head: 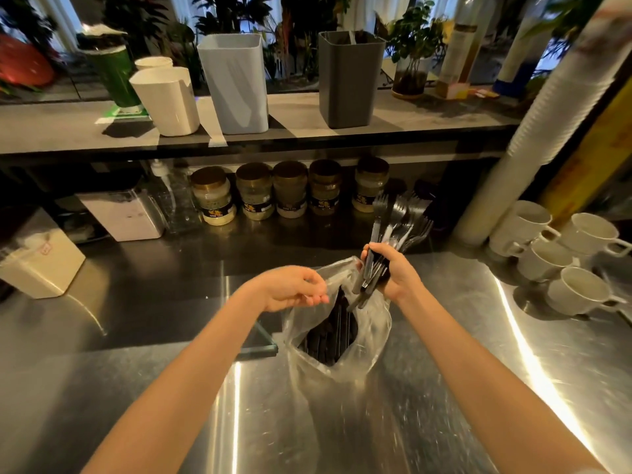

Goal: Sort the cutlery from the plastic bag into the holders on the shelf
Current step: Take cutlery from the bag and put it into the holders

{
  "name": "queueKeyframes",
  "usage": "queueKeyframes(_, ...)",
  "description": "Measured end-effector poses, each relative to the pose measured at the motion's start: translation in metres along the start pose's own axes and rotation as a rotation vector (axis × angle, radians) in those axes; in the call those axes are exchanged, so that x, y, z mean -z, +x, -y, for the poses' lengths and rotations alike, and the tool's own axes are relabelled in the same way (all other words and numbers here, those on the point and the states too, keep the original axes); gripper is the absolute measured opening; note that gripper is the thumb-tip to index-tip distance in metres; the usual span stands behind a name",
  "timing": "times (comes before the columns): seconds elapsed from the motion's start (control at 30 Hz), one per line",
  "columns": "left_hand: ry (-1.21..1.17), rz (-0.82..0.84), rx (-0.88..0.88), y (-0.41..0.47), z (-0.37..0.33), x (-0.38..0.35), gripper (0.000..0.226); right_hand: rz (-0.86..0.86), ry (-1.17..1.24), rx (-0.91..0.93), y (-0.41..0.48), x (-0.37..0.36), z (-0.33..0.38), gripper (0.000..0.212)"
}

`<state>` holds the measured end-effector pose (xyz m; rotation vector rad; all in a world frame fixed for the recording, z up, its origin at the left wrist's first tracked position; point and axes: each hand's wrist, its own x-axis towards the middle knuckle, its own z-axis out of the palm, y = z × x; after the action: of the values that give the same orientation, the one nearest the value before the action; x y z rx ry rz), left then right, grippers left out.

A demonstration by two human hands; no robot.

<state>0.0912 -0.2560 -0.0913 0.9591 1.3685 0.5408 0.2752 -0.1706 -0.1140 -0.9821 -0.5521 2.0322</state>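
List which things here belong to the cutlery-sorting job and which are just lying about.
Belongs: plastic bag, pinched by the left hand; forks, gripped in the right hand; white holder, pale grey holder and dark grey holder on the shelf.
Lying about: jars, white cups, stacked disposable cups, potted plant.

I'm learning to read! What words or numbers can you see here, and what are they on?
No text here can be read.
Jars: dark labels with yellow print, too blurred to read.
White box: a small red mark, too small to read.
Tall bottle: a pale label, too blurred to read.
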Motion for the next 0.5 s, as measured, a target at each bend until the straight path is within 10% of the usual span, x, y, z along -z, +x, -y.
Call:
queueKeyframes(0.33, 0.105, -0.287, -0.399, -0.019, -0.052, 0.009, 0.007, 0.040, -0.844, 0.135, -0.015, 0.006, 0.012, 0.007)
queueKeyframes(0.5, -0.092, -0.228, -0.447, -0.005, -0.061, -0.006, 0.010, -0.044, -0.682, 0.170, -0.026, 0.009, 0.018, 0.015)
